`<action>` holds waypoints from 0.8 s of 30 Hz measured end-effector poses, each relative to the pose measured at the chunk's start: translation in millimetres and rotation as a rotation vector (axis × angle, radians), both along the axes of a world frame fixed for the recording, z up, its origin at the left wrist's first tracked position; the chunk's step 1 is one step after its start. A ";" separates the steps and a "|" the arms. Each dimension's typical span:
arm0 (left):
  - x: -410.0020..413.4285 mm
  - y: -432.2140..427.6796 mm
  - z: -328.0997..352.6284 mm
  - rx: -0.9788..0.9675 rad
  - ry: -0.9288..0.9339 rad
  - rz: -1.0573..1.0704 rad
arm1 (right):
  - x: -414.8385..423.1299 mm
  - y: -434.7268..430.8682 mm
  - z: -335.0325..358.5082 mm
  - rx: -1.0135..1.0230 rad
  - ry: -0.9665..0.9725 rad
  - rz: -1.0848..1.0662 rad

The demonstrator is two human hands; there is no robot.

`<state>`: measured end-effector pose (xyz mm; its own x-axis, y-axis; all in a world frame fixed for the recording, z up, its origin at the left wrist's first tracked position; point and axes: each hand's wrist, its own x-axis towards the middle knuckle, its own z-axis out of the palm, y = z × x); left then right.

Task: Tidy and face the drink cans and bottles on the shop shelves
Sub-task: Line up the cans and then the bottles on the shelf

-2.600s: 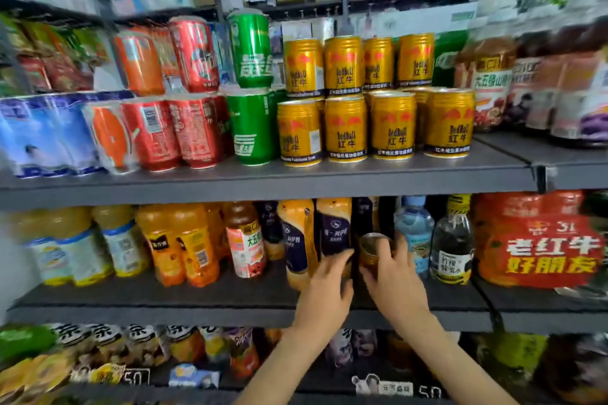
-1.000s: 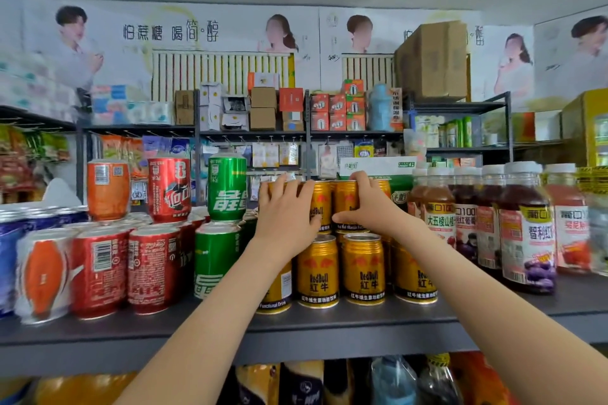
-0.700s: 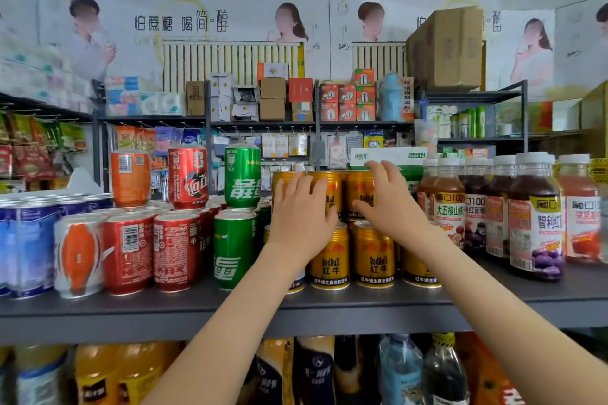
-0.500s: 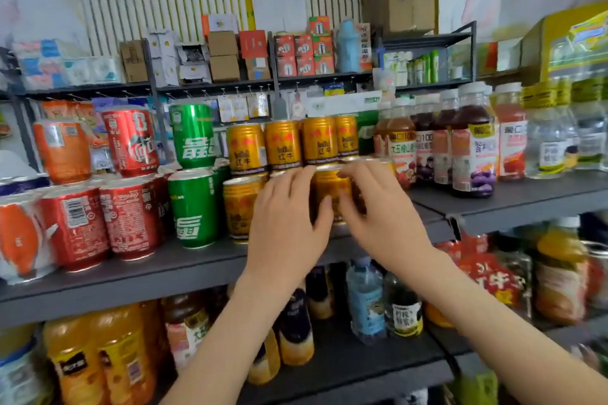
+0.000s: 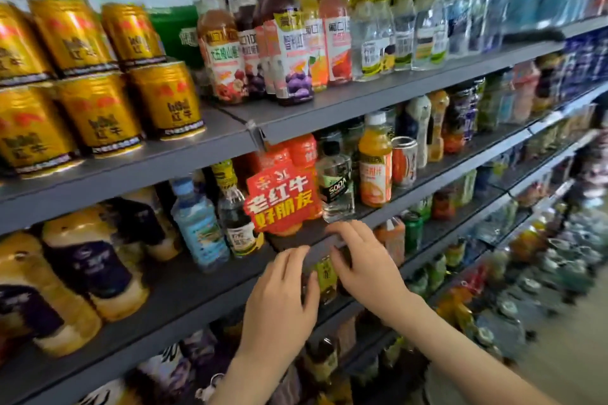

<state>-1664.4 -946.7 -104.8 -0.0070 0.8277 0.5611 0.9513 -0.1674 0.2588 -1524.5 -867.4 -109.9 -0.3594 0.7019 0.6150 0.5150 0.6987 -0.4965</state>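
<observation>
Bottle (image 5: 325,276): dark, with a yellow-green label, under the shelf edge (image 5: 164,329), between my hands.
Left grip (image 5: 279,302): wide, fingers relaxed, beside the bottle.
Right grip (image 5: 368,270): wide, fingertips seemingly on the shelf edge, though it's blurred.

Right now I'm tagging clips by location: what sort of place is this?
Most likely a small shop's drinks aisle: grey shelves packed with gold cans, juice bottles and a red promo tag.

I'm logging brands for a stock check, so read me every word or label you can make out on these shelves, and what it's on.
"SODA": clear bottle, middle shelf.
"老红牛 好朋友": red sign, middle shelf.
"红牛": gold cans, top shelf.
Juice bottles and all other labels: too blurred to read.
</observation>
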 end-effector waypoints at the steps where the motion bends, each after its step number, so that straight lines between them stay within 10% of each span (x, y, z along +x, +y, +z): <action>1: 12.3 11.9 -6.1 -0.019 0.003 0.000 | 14.7 15.8 -7.7 -0.043 0.029 -0.030; 14: 156.1 199.4 -27.1 -0.049 -0.016 0.218 | 129.7 260.5 -19.2 -0.266 0.221 -0.086; 24: 156.2 200.7 -14.5 -0.045 -0.049 0.309 | 145.3 238.8 0.0 -0.389 0.354 -0.047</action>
